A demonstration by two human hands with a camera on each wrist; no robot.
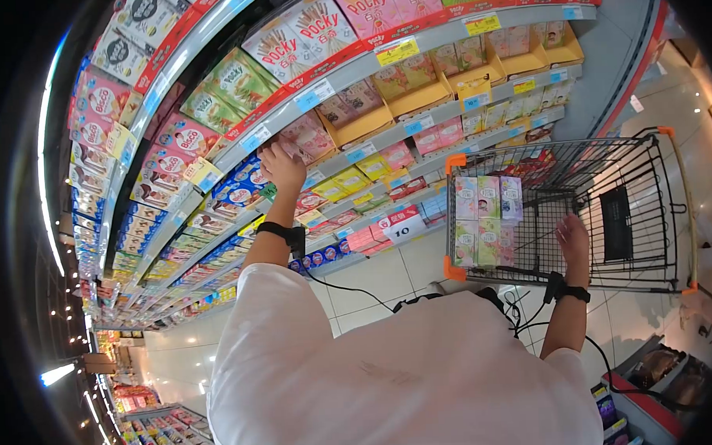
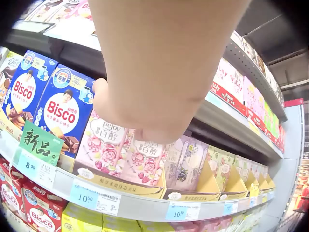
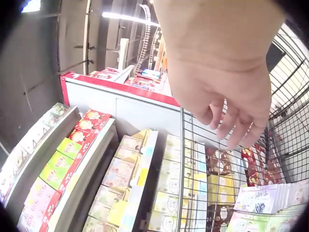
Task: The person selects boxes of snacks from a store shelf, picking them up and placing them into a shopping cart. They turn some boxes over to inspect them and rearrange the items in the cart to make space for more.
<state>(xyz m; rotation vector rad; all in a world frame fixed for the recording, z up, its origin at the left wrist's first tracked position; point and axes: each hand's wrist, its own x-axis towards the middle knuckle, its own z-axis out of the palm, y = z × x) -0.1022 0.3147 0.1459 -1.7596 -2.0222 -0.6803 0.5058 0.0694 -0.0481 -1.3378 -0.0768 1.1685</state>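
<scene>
My left hand [image 1: 283, 167] is at the pink pejoy boxes [image 1: 309, 136] on a shelf, its fingers loosely bent. In the left wrist view the hand [image 2: 145, 106] covers the tops of the pink boxes [image 2: 104, 145], which stand upright in a tray beside blue Bisco boxes [image 2: 63, 108]; most fingers are hidden. My right hand [image 1: 573, 240] hangs over the shopping cart [image 1: 562, 278], holding nothing; in the right wrist view this hand [image 3: 227, 106] has loosely curled fingers. Several pastel boxes [image 1: 478, 218] lie in rows at the cart's left end.
Pocky boxes [image 1: 298, 32] fill the upper shelf; purple and green boxes [image 2: 186, 162] stand right of the pink ones. Price tags [image 2: 94, 197] line the shelf edge. The cart's wire wall [image 3: 186, 169] rises beside the lower shelves. Cables hang from both wrists.
</scene>
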